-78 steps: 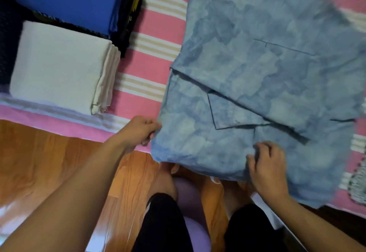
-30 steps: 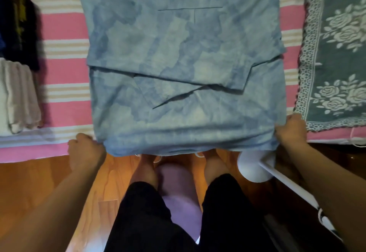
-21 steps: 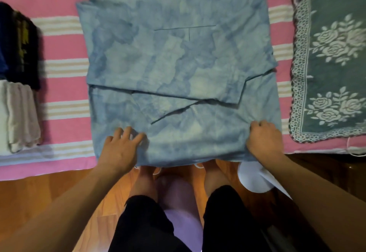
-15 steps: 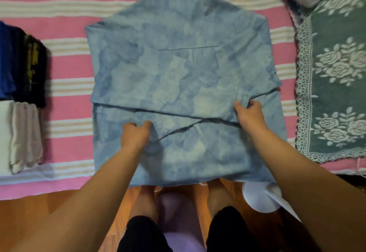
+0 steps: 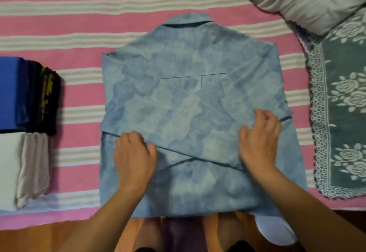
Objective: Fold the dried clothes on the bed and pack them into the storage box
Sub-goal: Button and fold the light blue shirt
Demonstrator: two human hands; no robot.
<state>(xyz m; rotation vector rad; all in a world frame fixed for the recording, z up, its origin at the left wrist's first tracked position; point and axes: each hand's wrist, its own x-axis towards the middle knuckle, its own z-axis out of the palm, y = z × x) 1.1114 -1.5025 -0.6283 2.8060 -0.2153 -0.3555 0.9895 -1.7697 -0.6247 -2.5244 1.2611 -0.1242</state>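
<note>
Two hands on one blue shirt [image 5: 178, 101] at the bed's [image 5: 79, 24] near edge: left grip [image 5: 134, 158] pinches a fold, right grip [image 5: 259, 142] rests loosely curled, holding nothing.

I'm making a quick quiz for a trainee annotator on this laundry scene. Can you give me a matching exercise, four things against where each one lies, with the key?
Things:
1. blue shirt
2. folded white cloth
3. green rose-patterned cloth
4. grey pillow

Places:
A. top right corner of the bed
B. middle of the bed, under both hands
C. left edge, near the person
D. right edge, below the pillow in the picture

Pairs: 1-B, 2-C, 3-D, 4-A

The left hand and the right hand both rest on the shirt's folded-in sleeves.
</note>
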